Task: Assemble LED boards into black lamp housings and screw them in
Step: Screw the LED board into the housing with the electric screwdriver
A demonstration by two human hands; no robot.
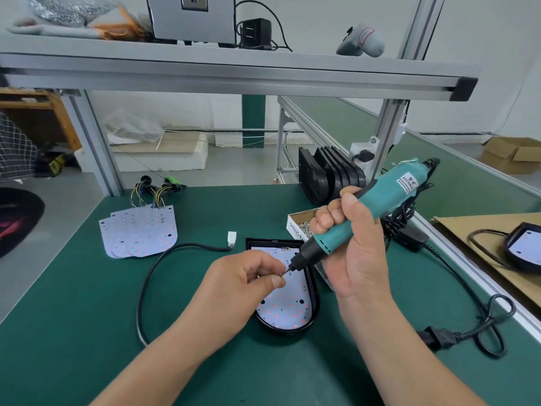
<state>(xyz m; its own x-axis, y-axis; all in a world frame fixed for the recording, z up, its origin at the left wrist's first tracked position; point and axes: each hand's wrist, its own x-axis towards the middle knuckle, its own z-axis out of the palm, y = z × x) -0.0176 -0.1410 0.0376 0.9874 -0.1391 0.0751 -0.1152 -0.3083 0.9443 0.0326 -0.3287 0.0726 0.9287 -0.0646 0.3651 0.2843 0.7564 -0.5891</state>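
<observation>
A black lamp housing (288, 330) lies on the green worktop (87, 317) with an LED board (285, 307) seated inside it. Above the housing, the left hand (248, 284) pinches a small screw (283, 273) between thumb and forefinger at the bit of a teal electric screwdriver (389, 194). The right hand (348, 244) is wrapped round the screwdriver. An open screw box (301, 222) sits just behind the housing. Loose LED boards (140, 232) lie left of the housing, and empty housings (330, 174) stand beyond it.

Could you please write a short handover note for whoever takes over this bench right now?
Left hand: pinches a screw at the bit tip.
Right hand: grips the electric screwdriver.
LED board sits in the black housing on the mat.
Spare boards back left; empty housings and screw box behind.
Done: board seated.
Left: drive the screws, then the other boards.
</observation>
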